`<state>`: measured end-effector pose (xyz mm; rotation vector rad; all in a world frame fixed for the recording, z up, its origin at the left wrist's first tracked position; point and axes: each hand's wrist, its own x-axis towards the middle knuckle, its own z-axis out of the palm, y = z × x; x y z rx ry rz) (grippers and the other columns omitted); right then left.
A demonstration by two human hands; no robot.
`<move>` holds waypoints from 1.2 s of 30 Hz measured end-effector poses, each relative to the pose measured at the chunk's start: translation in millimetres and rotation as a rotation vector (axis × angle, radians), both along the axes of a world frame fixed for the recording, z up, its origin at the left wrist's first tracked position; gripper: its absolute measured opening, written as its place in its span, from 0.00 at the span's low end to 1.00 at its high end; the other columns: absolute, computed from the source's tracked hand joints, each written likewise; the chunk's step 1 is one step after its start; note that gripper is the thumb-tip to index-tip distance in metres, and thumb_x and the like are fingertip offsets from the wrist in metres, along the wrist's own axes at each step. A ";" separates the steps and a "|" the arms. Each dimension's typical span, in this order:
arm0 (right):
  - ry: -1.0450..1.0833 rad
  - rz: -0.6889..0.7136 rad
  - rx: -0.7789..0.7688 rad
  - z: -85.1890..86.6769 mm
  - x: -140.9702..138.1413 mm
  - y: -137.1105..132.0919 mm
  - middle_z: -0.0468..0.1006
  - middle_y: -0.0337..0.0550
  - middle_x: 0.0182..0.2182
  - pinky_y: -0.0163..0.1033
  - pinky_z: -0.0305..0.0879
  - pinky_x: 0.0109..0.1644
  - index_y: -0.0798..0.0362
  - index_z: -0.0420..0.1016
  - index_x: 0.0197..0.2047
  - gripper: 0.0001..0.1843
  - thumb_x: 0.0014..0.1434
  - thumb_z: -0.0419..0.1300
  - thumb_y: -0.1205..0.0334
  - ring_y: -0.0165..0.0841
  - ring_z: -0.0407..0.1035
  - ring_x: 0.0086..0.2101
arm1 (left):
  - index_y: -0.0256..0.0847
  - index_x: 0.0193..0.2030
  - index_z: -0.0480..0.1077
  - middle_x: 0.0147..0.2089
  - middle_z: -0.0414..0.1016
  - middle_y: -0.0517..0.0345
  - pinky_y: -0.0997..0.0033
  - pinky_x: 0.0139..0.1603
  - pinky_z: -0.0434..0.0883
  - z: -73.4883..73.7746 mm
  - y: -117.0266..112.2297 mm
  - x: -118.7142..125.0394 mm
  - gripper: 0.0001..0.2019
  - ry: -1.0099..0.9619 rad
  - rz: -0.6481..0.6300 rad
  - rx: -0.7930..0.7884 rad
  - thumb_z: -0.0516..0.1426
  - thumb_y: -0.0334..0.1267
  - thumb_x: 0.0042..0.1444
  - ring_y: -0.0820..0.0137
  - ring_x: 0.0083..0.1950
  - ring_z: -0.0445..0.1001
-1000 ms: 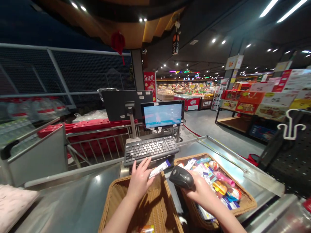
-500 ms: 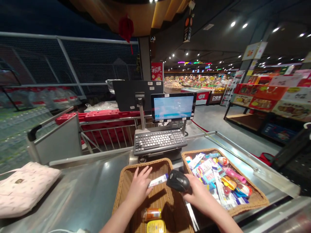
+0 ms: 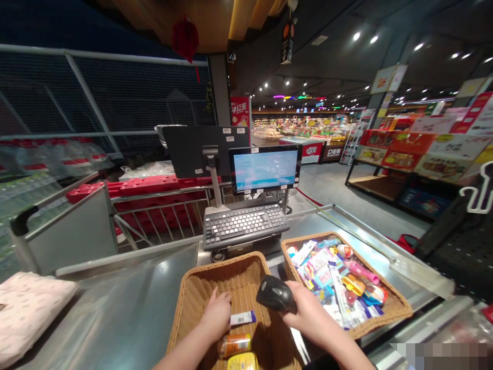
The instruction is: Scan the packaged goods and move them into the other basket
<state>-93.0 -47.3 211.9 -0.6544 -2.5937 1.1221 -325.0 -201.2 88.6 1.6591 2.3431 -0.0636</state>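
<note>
Left hand [image 3: 216, 314]: lowered inside a rectangular brown wicker basket [image 3: 198, 293], palm down, fingers partly bent and slightly spread, neither stretched flat nor clenched. A slim white packet with dark-blue ends [image 3: 243, 317] lies immediately to the right of this hand, its near end meeting the edge of the hand; the thumb side is obscured, so whether the fingers grip the packet or have released it cannot be told.

Right hand [image 3: 306, 311]: closed around the grip of a black plastic handheld scanner [image 3: 274, 293], whose rounded head points leftward and appears above the right rim of the same basket. The packet lies below and to the left of the scanner head, between the two hands and nearer the left.

Within the basket, on the near side of the packet, lie an orange-brown jar [image 3: 236, 343], on its side close to the left wrist, and a yellow container [image 3: 242, 361], partly cut off by the lower edge of view.

Beyond the right hand stands a second brown wicker basket [image 3: 398, 309], filled with mixed small packaged goods [image 3: 327, 272]. Both baskets rest on a brushed-metal counter [image 3: 127, 298]; a black keyboard with pale keys [image 3: 246, 225] stands behind them.
</note>
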 end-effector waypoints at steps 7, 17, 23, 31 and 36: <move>0.051 -0.072 0.011 10.0 35.5 30.5 0.79 0.44 0.40 0.41 0.67 0.47 0.50 0.74 0.40 0.19 0.44 0.55 0.72 0.40 0.72 0.42 | 0.43 0.34 0.77 0.41 0.79 0.50 0.53 0.64 0.59 44.7 46.6 27.2 0.13 0.041 -0.060 0.172 0.52 0.41 0.59 0.60 0.50 0.73; 0.091 -0.267 0.158 30.2 84.2 97.9 0.79 0.47 0.42 0.45 0.66 0.49 0.53 0.75 0.45 0.21 0.45 0.57 0.69 0.43 0.72 0.43 | 0.47 0.48 0.73 0.70 0.57 0.48 0.37 0.67 0.48 77.1 188.4 79.7 0.14 0.091 -0.150 0.623 0.55 0.46 0.59 0.53 0.72 0.50; 0.120 -0.332 0.166 41.3 101.1 133.7 0.78 0.44 0.37 0.43 0.67 0.44 0.52 0.75 0.39 0.16 0.45 0.56 0.70 0.41 0.71 0.39 | 0.43 0.38 0.77 0.70 0.57 0.47 0.36 0.68 0.41 59.9 248.8 99.9 0.15 0.072 -0.088 0.470 0.54 0.49 0.57 0.52 0.73 0.47; 0.159 -0.417 0.171 30.3 99.1 169.8 0.78 0.43 0.33 0.42 0.67 0.41 0.54 0.74 0.34 0.09 0.47 0.56 0.68 0.40 0.72 0.36 | 0.41 0.34 0.78 0.67 0.62 0.43 0.36 0.67 0.45 49.5 276.0 105.4 0.13 0.013 -0.014 0.366 0.57 0.45 0.50 0.50 0.71 0.52; 0.175 -0.395 0.160 21.5 92.9 180.2 0.79 0.46 0.36 0.42 0.67 0.43 0.55 0.75 0.36 0.12 0.47 0.56 0.69 0.41 0.73 0.38 | 0.42 0.31 0.77 0.66 0.63 0.48 0.39 0.67 0.46 44.6 278.7 103.0 0.09 -0.006 0.010 0.375 0.57 0.41 0.49 0.53 0.71 0.53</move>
